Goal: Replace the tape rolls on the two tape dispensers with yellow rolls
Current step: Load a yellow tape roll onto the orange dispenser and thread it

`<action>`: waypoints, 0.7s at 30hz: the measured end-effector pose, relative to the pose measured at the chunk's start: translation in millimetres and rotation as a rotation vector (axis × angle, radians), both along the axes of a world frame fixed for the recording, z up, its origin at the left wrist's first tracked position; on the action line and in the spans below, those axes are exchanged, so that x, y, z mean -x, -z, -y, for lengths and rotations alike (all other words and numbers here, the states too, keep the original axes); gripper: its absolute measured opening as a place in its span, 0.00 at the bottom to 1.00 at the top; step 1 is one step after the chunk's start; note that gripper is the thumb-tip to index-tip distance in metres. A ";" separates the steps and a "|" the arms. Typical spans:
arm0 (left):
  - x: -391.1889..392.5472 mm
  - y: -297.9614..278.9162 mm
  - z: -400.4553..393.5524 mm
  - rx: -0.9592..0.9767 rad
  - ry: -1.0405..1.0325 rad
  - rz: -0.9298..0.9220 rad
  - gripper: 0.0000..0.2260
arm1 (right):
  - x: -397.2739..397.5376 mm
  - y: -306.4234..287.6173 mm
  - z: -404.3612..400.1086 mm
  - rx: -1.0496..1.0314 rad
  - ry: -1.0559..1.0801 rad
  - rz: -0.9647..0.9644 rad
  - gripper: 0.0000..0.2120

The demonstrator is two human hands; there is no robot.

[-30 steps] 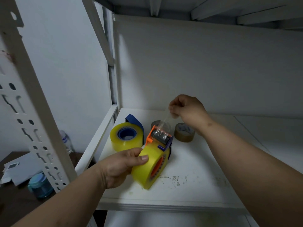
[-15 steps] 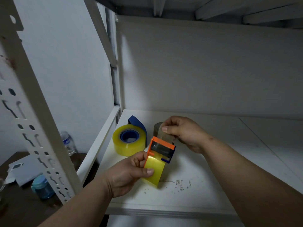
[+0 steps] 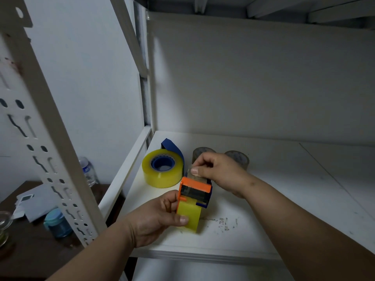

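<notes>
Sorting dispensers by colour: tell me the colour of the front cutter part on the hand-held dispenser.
Orange front part, on a dark blue body; clearest in the head view.

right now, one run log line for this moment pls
left hand: holds orange dispenser | right hand: pinches tape end | blue dispenser: on shelf

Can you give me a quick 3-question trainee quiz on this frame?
1. True or false: the blue dispenser at the back already carries a yellow roll.
2. Which hand pinches the tape end above the orange dispenser? A) left B) right C) neither
3. Fill in: the left hand grips the ___ roll on the orange dispenser.

Key:
1. True.
2. B, the right hand.
3. Yellow.
</notes>
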State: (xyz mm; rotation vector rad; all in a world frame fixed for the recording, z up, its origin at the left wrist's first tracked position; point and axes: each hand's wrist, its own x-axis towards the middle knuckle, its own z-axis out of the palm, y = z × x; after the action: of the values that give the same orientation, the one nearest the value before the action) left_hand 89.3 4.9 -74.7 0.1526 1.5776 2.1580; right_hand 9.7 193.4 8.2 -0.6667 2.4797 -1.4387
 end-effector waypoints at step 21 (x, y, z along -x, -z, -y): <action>-18.5 -4.1 1.2 0.170 0.034 -0.063 0.22 | -18.6 9.1 -10.4 0.093 -0.198 0.406 0.36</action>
State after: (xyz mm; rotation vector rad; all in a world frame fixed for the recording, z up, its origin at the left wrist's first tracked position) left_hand 107.8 3.7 -70.6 0.1930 1.7726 2.0003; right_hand 28.3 203.8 -1.0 -0.5523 1.9936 -1.4522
